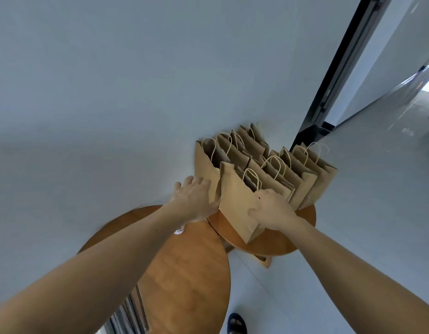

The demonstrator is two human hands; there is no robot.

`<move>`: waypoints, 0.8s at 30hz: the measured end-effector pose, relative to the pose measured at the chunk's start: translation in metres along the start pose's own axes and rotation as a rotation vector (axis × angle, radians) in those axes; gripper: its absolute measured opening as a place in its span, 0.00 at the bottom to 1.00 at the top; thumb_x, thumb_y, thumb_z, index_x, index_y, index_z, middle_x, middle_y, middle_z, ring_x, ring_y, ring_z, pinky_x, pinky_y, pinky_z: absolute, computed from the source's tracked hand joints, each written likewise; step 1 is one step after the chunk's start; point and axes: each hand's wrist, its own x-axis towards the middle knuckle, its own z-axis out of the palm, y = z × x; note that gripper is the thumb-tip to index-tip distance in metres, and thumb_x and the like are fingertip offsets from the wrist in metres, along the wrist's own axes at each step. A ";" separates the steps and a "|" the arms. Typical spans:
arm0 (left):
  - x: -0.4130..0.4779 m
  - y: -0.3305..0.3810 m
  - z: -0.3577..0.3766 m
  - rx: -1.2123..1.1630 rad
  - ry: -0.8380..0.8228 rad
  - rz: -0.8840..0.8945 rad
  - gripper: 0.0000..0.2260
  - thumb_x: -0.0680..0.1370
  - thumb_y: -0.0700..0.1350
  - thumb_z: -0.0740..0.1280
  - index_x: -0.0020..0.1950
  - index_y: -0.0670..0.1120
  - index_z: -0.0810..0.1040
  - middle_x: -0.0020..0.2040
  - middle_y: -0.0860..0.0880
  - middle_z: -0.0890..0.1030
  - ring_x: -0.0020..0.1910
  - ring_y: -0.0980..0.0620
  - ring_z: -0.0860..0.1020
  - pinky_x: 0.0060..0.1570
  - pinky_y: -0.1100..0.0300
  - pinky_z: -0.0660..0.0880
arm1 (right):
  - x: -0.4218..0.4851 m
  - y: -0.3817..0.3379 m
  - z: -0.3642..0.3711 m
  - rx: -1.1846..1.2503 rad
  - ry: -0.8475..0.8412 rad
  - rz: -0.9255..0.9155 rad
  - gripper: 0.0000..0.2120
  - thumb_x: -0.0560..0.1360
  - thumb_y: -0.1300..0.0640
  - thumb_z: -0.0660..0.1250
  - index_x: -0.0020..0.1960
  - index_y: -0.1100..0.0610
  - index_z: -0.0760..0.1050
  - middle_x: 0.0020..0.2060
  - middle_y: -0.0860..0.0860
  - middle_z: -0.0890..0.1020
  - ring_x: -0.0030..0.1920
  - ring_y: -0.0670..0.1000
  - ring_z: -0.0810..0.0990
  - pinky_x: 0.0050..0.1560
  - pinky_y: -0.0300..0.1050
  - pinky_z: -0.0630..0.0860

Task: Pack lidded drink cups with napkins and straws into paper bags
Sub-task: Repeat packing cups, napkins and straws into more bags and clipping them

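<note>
Several brown paper bags with twisted paper handles stand upright, packed close together, on a small round wooden table [276, 242] against the white wall. The nearest bag [237, 206] stands at the front of the group. My left hand [196, 201] presses flat against its left side, fingers spread, also touching the bag [206, 165] behind. My right hand [271, 208] grips the nearest bag's right side and top edge. What the bags hold is hidden. A small part of a white cup lid [179, 230] shows under my left wrist.
A larger round wooden table [184, 273] lies below my arms, touching the small one. Straws or thin packets [134, 314] lie at its lower left edge. A dark door frame [339, 68] and glass panel rise at right. A sandalled foot [236, 324] stands on the floor.
</note>
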 end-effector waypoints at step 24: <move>0.061 0.056 0.062 -0.155 -0.266 -0.421 0.29 0.79 0.56 0.63 0.77 0.49 0.63 0.76 0.48 0.66 0.75 0.45 0.63 0.69 0.48 0.67 | 0.138 0.092 0.048 -0.092 -0.048 -0.175 0.10 0.79 0.51 0.62 0.39 0.51 0.70 0.32 0.46 0.74 0.35 0.50 0.76 0.32 0.41 0.68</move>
